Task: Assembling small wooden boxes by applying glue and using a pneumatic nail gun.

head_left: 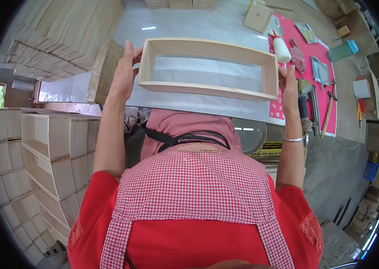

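Note:
A long rectangular frame of pale wood [207, 44], open through its middle, is held level over the grey-white tabletop [185, 22]. My left hand [125, 69] grips its left end, with the thumb pointing up and the fingers partly hidden behind the wood. At the other end my right hand [289, 87] holds the right short side; its fingertips are partly out of sight behind the frame. The tabletop shows through the frame's opening.
Tall stacks of thin wooden boards [64, 36] stand at left, beside a brown block [104, 71]. Wooden boxes [59, 139] are piled lower left. A pink cloth [288, 27] at right carries a white glue bottle [281, 48], a hammer [328, 114] and a wooden piece [257, 16] near its edge.

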Tool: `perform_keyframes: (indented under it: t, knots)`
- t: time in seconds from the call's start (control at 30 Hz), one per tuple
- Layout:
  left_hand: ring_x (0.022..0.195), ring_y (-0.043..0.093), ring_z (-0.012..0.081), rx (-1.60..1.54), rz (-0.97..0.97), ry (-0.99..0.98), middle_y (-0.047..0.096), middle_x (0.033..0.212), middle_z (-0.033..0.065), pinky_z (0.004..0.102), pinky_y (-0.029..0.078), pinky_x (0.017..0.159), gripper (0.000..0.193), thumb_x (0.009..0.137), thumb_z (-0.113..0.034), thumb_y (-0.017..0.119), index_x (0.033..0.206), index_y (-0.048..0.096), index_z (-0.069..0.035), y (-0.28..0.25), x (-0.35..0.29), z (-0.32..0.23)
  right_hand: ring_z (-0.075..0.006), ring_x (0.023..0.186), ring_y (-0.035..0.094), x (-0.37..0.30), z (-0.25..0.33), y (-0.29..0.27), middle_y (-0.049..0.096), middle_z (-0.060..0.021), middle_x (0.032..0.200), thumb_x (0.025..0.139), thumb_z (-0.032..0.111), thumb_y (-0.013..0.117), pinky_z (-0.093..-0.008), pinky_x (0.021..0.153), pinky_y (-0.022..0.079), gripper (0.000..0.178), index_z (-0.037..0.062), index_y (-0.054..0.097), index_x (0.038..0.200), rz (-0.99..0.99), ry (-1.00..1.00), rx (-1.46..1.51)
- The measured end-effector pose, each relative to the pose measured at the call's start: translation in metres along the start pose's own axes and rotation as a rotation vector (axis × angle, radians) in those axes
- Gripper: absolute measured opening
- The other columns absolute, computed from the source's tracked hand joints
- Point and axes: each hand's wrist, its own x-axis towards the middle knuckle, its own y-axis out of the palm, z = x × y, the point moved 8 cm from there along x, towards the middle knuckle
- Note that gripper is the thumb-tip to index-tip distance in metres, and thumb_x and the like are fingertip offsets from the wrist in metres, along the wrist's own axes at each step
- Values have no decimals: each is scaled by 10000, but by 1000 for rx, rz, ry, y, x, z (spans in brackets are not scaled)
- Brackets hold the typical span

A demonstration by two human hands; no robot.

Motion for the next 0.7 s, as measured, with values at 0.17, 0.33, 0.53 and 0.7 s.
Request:
perform_keyframes:
  t: [0.17,0.33,0.53,0.7]
  knots:
    - [1151,501,183,12,10,-25,609,1164,77,435,363,1030,870,980,-710,292,1363,558,24,3,12,7,-133,874,602,13,-4,-3,691,-83,989,1050,572,235,-276,793,455,788,-83,643,1211,-30,-18,-22]
    - [1154,509,203,-19,-58,6,598,1196,114,409,377,1030,865,976,-707,323,1372,544,29,4,18,-12,-133,859,603,27,17,1,689,-77,980,1050,567,238,-274,780,457,782,-83,639,1219,-63,-111,-54]
    - [1145,520,216,-21,-53,43,585,1219,140,377,388,1025,862,969,-708,355,1368,546,32,5,22,-18,-124,851,597,37,3,5,684,-65,951,1048,561,253,-273,776,453,770,-83,639,1219,-58,-78,13]
    - [1148,521,220,-11,-56,-21,585,1233,147,385,385,1027,863,965,-711,361,1370,546,28,6,26,-16,-123,842,600,42,-11,8,685,-56,938,1046,557,274,-272,781,453,757,-82,645,1210,-37,-29,-16]
